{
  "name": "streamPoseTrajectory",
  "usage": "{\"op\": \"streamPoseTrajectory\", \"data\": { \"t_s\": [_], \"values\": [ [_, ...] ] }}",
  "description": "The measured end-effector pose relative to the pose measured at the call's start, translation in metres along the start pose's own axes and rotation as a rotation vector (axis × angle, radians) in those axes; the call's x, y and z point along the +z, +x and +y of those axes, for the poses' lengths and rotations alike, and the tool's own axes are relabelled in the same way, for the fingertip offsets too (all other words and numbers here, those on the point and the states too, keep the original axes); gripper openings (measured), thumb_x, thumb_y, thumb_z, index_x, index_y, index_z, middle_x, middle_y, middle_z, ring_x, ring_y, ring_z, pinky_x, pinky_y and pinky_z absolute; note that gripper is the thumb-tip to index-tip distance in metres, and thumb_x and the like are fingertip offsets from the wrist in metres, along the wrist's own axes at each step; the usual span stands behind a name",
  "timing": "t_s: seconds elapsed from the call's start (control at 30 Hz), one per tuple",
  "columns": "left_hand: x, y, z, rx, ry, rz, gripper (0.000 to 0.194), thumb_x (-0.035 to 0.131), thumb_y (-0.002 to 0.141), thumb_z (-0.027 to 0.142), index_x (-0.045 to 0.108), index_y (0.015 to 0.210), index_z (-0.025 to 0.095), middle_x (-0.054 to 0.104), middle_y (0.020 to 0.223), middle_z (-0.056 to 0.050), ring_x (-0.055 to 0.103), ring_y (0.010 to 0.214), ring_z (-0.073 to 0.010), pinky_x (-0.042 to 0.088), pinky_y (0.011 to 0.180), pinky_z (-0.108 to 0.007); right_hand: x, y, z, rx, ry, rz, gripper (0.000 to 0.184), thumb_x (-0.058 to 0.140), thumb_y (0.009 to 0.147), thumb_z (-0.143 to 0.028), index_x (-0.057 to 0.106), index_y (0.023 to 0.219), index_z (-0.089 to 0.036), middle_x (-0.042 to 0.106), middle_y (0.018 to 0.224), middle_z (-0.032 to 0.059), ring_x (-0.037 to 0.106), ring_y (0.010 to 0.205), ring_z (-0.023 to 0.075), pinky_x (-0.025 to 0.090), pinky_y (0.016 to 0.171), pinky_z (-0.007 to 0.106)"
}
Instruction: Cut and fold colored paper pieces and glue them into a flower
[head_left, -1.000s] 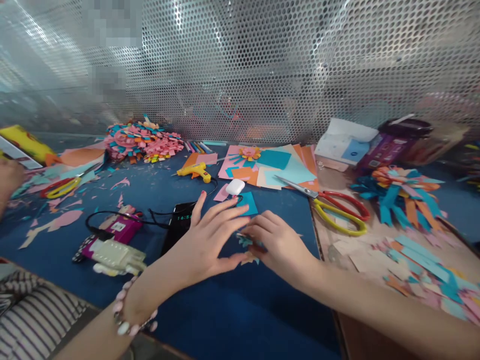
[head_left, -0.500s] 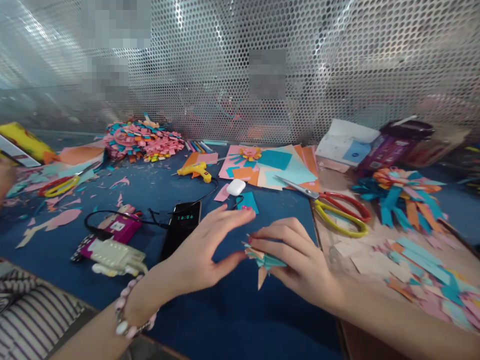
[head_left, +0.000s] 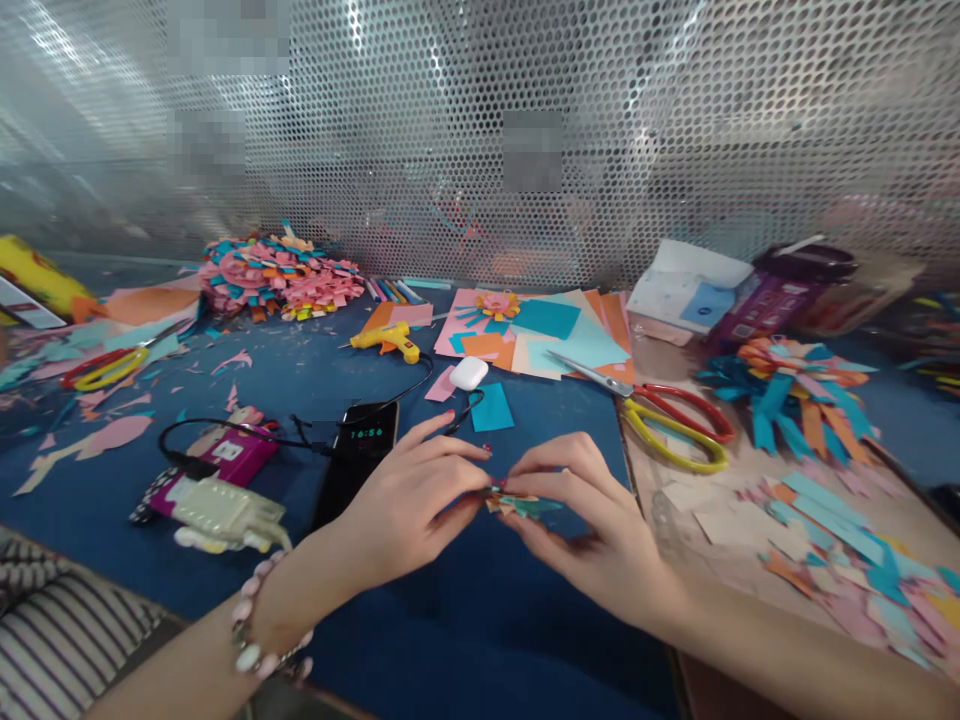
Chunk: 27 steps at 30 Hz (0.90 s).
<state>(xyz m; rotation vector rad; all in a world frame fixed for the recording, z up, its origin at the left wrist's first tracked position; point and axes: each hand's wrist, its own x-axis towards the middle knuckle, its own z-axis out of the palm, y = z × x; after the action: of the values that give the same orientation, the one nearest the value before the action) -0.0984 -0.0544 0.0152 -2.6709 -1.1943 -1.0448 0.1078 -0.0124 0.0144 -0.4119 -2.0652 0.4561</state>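
My left hand (head_left: pixel 409 500) and my right hand (head_left: pixel 589 525) meet above the blue table (head_left: pixel 465 620), both pinching a small teal and orange paper flower piece (head_left: pixel 519 503) held between their fingertips. A bead bracelet sits on my left wrist. Just behind the hands lie a black phone (head_left: pixel 358 450), a teal paper square (head_left: pixel 491 408) and a white earbud case (head_left: pixel 469 373).
Red and yellow scissors (head_left: pixel 671 420) lie to the right, a yellow glue gun (head_left: pixel 386 340) and coloured paper sheets (head_left: pixel 547 335) behind. A heap of paper flowers (head_left: pixel 274 275) sits at back left, paper strips (head_left: pixel 840 540) at right, a perforated metal screen behind.
My right hand lifted the paper piece off the table. My left hand, spread open before, closed in and now pinches the piece too.
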Motion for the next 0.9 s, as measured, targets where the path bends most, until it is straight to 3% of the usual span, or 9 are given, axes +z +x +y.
{"op": "streamPoseTrajectory", "data": {
  "t_s": [0.27,0.47,0.63,0.77,0.9],
  "values": [
    [0.001,-0.001,0.004,-0.076,-0.099,-0.072,0.021,0.06,0.083,0.018,0.058,0.104,0.018,0.068,0.108,-0.007,0.057,0.117,-0.0212,0.034,0.111,-0.049,0.006,0.0,0.002,0.039,0.171,0.014,0.01,0.065,0.081,-0.009,0.064,0.086,-0.018,0.063,0.082,0.0041,0.057,0.08,0.0152,0.049,0.069,0.03],
    [-0.002,0.005,0.009,-0.296,-0.256,-0.099,0.011,0.064,0.083,0.028,0.064,0.089,0.019,0.072,0.096,-0.003,0.065,0.103,-0.0179,0.043,0.105,-0.038,0.004,-0.001,-0.006,0.366,0.296,-0.065,0.011,0.062,0.085,-0.017,0.068,0.076,-0.019,0.059,0.074,0.0017,0.057,0.076,0.014,0.048,0.067,0.028],
    [-0.004,0.006,0.009,-0.415,-0.35,-0.119,0.012,0.059,0.086,0.026,0.065,0.077,0.021,0.073,0.084,0.002,0.067,0.096,-0.0148,0.046,0.101,-0.033,0.001,0.005,-0.004,0.49,0.384,-0.126,0.01,0.063,0.086,-0.024,0.072,0.083,-0.022,0.062,0.081,0.0015,0.06,0.079,0.0124,0.05,0.072,0.026],
    [-0.002,0.005,0.007,-0.414,-0.328,-0.035,0.011,0.059,0.086,0.024,0.065,0.078,0.02,0.072,0.085,0.001,0.067,0.092,-0.014,0.046,0.101,-0.034,0.001,0.007,0.0,0.515,0.347,-0.118,0.019,0.073,0.077,-0.028,0.071,0.095,-0.022,0.063,0.096,0.0028,0.062,0.089,0.0142,0.052,0.079,0.026],
    [0.001,0.004,0.003,-0.279,-0.232,0.047,0.004,0.06,0.085,0.019,0.065,0.085,0.019,0.073,0.087,-0.002,0.067,0.093,-0.015,0.048,0.099,-0.036,-0.002,0.004,0.0,0.391,0.208,-0.115,0.027,0.074,0.076,-0.027,0.068,0.102,-0.021,0.062,0.099,0.0042,0.061,0.092,0.0156,0.053,0.082,0.028]
  ]
}}
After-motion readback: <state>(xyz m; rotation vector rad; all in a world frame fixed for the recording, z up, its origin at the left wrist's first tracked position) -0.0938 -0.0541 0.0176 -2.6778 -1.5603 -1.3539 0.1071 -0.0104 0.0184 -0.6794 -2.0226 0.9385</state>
